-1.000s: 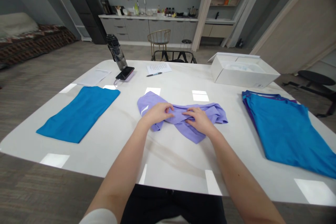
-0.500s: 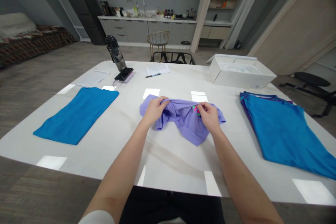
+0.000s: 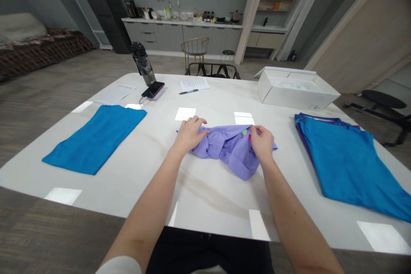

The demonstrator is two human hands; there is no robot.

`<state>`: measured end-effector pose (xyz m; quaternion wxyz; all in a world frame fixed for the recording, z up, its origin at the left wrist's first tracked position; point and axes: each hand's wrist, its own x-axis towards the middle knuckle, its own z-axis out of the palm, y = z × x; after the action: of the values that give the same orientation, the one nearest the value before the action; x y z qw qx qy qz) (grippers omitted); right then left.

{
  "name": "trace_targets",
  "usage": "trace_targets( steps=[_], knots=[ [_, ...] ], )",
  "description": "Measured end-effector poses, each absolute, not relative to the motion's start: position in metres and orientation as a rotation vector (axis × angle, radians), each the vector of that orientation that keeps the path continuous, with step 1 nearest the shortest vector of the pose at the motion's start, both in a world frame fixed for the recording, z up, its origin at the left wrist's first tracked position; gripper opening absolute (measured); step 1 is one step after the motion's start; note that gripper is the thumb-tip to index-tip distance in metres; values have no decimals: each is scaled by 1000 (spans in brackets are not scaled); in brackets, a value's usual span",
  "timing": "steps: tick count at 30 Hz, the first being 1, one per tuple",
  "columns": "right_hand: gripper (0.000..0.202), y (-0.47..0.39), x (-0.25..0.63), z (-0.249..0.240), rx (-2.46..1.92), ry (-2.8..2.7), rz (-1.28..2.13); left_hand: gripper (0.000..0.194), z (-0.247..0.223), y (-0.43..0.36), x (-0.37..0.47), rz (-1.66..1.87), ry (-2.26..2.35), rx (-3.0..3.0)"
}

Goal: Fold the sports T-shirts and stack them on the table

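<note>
A crumpled purple garment (image 3: 238, 154), with a small patch of pink and green print, lies bunched on the white table (image 3: 205, 199) in front of me. My right hand (image 3: 262, 142) pinches its upper edge near the print, partly covering its right end. Over the garment's left end rests my left hand (image 3: 192, 134), its thumb against the cloth and the index finger lifted apart from it. The cloth under that palm is hidden.
A folded blue cloth (image 3: 96, 140) lies left, and a stack of blue garments (image 3: 346, 158) right. Farther back are a white open box (image 3: 295, 94), a phone (image 3: 153, 90), a bottle (image 3: 144, 66), a pen (image 3: 188, 92) and paper sheets (image 3: 194, 83).
My left thumb and index finger have come apart from their pinch. My right hand has moved slightly right with the cloth's edge, and the garment's left part is more bunched.
</note>
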<state>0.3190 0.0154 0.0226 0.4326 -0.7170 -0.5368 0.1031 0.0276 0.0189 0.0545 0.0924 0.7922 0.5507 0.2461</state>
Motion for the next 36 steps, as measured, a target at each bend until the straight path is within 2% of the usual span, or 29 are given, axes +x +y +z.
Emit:
trace_targets(
  steps=[4, 7, 10, 15, 18, 23, 31, 34, 36],
  knots=[
    [39, 18, 328, 19, -1872, -1322, 220, 39, 49, 14, 37, 452, 1466, 2479],
    [39, 19, 329, 18, -1790, -1344, 286, 18, 41, 17, 42, 361, 1433, 2535],
    [40, 19, 332, 19, -1744, -1332, 280, 6, 41, 23, 36, 528, 1462, 2446],
    [43, 17, 341, 23, -1771, -1294, 229, 10, 54, 34, 10, 1190, 1635, 1988],
    [42, 16, 340, 25, -1765, -1309, 251, 10, 54, 38, 0, 1390, 1736, 1823],
    [39, 14, 339, 26, -1799, -1270, 245, 15, 43, 44, -6, 1417, 1814, 1707],
    [34, 15, 377, 21, -2156, -1081, 62, 24, 46, 45, -34, 1479, 2109, 1594],
    [29, 16, 388, 17, -2198, -1147, 89, 32, 46, 43, -38, 1366, 2267, 1599],
    [34, 16, 385, 18, -2116, -1301, 67, 38, 44, 41, -33, 1209, 2375, 1613]
  ],
)
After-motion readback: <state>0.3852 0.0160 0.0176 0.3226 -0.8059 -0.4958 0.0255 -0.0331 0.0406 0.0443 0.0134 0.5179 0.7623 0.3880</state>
